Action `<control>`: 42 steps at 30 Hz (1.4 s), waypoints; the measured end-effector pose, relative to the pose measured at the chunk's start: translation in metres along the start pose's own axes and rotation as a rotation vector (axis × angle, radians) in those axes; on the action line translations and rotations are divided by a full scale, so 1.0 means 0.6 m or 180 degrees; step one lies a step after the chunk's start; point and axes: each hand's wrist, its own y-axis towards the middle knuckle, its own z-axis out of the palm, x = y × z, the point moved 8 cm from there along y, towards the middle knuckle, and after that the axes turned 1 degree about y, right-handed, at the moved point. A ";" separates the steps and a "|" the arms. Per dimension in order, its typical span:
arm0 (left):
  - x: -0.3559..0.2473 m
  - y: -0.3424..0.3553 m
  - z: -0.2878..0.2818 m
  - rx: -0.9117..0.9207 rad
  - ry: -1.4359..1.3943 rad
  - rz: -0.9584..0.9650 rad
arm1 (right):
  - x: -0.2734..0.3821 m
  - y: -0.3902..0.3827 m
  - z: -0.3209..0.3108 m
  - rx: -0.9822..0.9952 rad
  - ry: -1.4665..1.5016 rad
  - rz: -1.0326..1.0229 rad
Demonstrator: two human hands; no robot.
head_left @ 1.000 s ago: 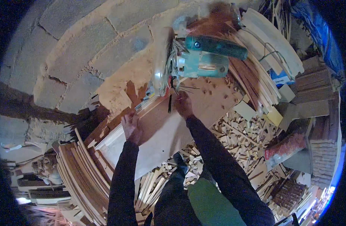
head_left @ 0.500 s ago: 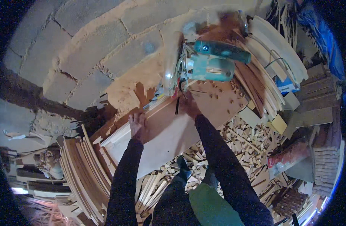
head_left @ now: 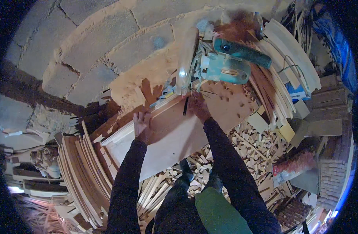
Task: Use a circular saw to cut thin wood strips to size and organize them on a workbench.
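A teal power saw (head_left: 231, 70) with a pale guard (head_left: 187, 62) stands over the far part of a wooden worktop (head_left: 163, 152). Long pale wooden strips (head_left: 122, 132) run along the worktop's far edge toward the saw. My left hand (head_left: 142, 126) lies across these strips, fingers bent over them. Close below the saw's guard is my right hand (head_left: 198, 107), its fingers drawn together at the far edge. Shadow and the saw hide what the right fingertips hold. A narrow dark slot (head_left: 185, 106) shows in the worktop just left of that hand.
Small wood offcuts (head_left: 249, 144) heap up right of the worktop. Long curved-looking boards (head_left: 83, 171) stand at the left, and more strips (head_left: 274, 91) at the right. A block wall (head_left: 108, 46) rises behind, with sawdust (head_left: 128, 93) at its foot.
The view has turned slightly, and the saw appears farther right, its handle sloping more. My left hand remains on the strips and my right hand stays by the saw.
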 end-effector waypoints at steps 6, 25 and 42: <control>0.000 0.006 0.009 0.0283 0.0141 0.0000 | -0.026 -0.006 0.015 0.0165 0.1118 0.0567; -0.056 0.090 0.055 0.0489 0.0368 -0.0087 | 0.105 -0.285 -0.143 -0.0706 0.1188 0.0830; 0.007 0.061 0.198 0.1154 -0.1006 -0.0756 | 0.492 -0.248 -0.412 -0.1997 -0.0693 -0.0361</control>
